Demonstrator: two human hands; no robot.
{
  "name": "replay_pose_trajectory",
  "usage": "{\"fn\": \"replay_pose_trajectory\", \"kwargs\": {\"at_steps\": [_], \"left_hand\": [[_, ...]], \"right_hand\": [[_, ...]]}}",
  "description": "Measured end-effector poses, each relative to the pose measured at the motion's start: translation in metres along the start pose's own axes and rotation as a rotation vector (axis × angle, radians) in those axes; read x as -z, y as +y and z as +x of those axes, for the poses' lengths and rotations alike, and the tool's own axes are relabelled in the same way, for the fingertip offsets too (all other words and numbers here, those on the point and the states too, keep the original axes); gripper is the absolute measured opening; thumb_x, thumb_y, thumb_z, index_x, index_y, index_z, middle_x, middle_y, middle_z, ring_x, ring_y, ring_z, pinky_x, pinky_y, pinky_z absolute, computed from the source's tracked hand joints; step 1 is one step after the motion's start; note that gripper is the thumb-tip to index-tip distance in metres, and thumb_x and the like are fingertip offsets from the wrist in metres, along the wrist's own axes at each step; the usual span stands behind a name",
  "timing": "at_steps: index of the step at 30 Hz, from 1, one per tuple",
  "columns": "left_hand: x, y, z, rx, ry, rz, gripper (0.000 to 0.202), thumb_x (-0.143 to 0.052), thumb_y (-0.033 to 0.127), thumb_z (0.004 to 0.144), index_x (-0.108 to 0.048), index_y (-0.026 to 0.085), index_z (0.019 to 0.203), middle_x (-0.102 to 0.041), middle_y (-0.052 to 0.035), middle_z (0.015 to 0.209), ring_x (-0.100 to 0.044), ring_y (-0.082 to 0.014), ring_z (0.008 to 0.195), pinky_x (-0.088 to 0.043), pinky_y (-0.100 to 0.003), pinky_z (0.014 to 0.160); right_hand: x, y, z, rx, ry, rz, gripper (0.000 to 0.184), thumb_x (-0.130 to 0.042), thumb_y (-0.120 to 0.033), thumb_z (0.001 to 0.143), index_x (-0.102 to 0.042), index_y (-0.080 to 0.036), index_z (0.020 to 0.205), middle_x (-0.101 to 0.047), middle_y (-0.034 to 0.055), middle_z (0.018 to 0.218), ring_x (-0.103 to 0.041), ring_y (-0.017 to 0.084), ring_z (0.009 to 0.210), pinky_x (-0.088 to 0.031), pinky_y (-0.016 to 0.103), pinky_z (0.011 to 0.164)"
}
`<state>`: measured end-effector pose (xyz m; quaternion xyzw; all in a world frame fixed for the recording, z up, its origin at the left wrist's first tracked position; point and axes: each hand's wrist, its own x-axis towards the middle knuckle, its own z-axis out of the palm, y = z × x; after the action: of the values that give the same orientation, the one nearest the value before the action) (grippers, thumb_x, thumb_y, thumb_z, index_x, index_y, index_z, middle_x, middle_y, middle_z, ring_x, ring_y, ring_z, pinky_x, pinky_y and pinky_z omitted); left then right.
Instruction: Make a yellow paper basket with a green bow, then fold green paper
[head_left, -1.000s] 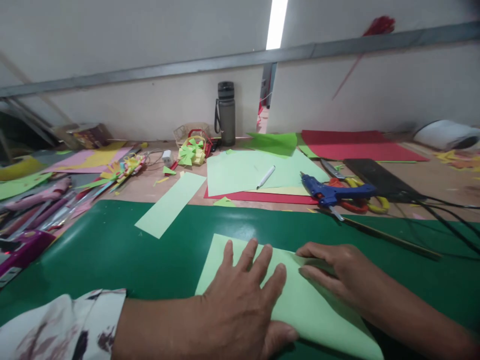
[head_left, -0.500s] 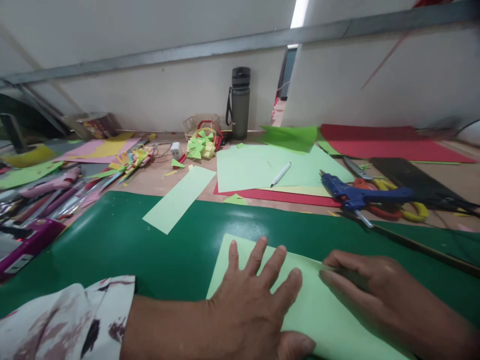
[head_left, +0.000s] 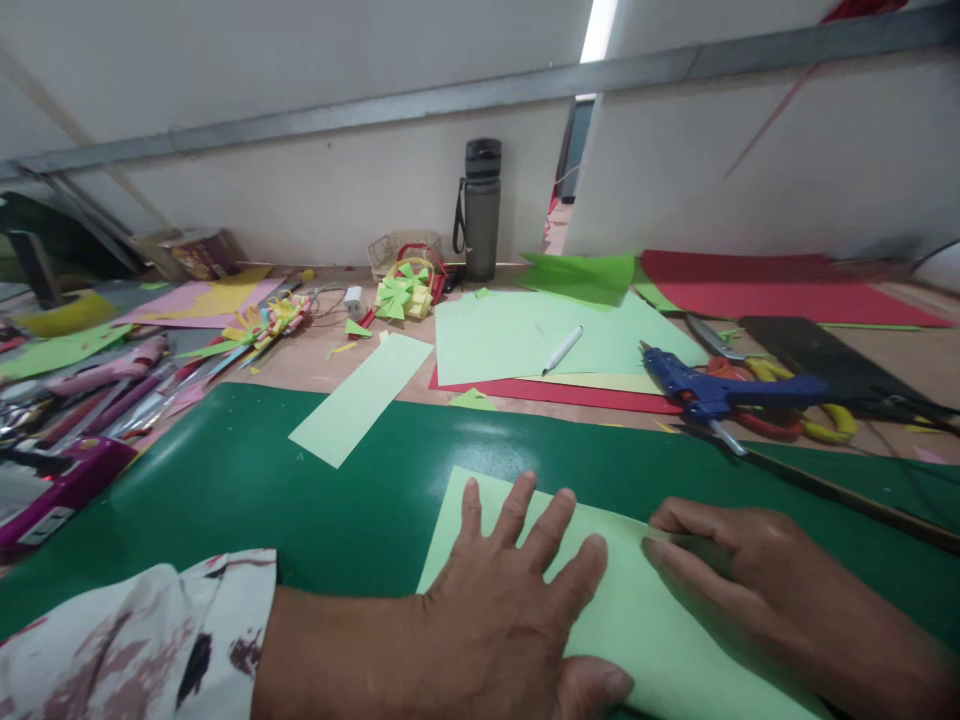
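Note:
A light green paper sheet [head_left: 637, 630] lies on the dark green cutting mat [head_left: 247, 500] at the near edge. My left hand [head_left: 510, 600] rests flat on the sheet with its fingers spread. My right hand [head_left: 742, 580] presses on the sheet's right edge, fingers stretched together and pointing left along a fold. Neither hand holds anything.
A light green strip [head_left: 364, 397] lies on the mat's far left. Beyond are pale green sheets [head_left: 525, 330] with a white pen [head_left: 562, 349], a blue glue gun [head_left: 705, 390], scissors [head_left: 780, 400], a grey bottle [head_left: 481, 210], paper bows [head_left: 401, 292] and tools at left [head_left: 82, 400].
The view swung left one second ago, then held. My right hand slid a little right along the sheet's edge; my left hand stays flat on the paper.

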<state>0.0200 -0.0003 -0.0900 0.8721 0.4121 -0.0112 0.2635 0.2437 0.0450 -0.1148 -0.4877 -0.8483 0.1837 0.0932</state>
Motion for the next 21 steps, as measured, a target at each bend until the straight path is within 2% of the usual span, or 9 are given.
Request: {"fn": "replay_pose_trajectory", "kwargs": {"at_steps": [9,15,21], "left_hand": [[-0.0007,-0.0011,-0.0015,-0.003,0.015,0.013,0.061,-0.034,0.053,0.091,-0.027,0.023,0.144,-0.015,-0.0158,0.154,-0.004,-0.0446,0.139,-0.010,-0.080,0.095],[-0.0014,-0.0020,-0.0018,-0.016,0.036,0.019,0.063,-0.036,0.054,0.091,-0.026,0.024,0.145,-0.015,-0.0151,0.155,-0.004,-0.0445,0.139,-0.010,-0.080,0.095],[-0.0007,-0.0029,-0.0020,-0.002,0.013,0.020,0.064,-0.033,0.054,0.091,-0.024,0.023,0.146,-0.012,-0.0153,0.155,0.000,-0.0432,0.139,-0.009,-0.079,0.096]], "right_hand": [[0.0006,-0.0001,0.0003,0.010,0.018,0.068,0.031,-0.042,-0.033,0.085,-0.054,-0.021,0.060,-0.055,-0.0005,0.051,-0.050,0.014,0.047,-0.036,0.026,0.047],[-0.0020,0.0021,-0.0012,0.002,0.014,0.039,0.032,-0.039,-0.034,0.087,-0.053,-0.021,0.062,-0.054,-0.0007,0.053,-0.049,0.014,0.048,-0.036,0.026,0.048],[-0.0017,0.0018,0.0004,-0.010,-0.003,0.042,0.031,-0.042,-0.033,0.086,-0.054,-0.021,0.060,-0.056,-0.0010,0.053,-0.051,0.014,0.048,-0.037,0.026,0.048]]}}
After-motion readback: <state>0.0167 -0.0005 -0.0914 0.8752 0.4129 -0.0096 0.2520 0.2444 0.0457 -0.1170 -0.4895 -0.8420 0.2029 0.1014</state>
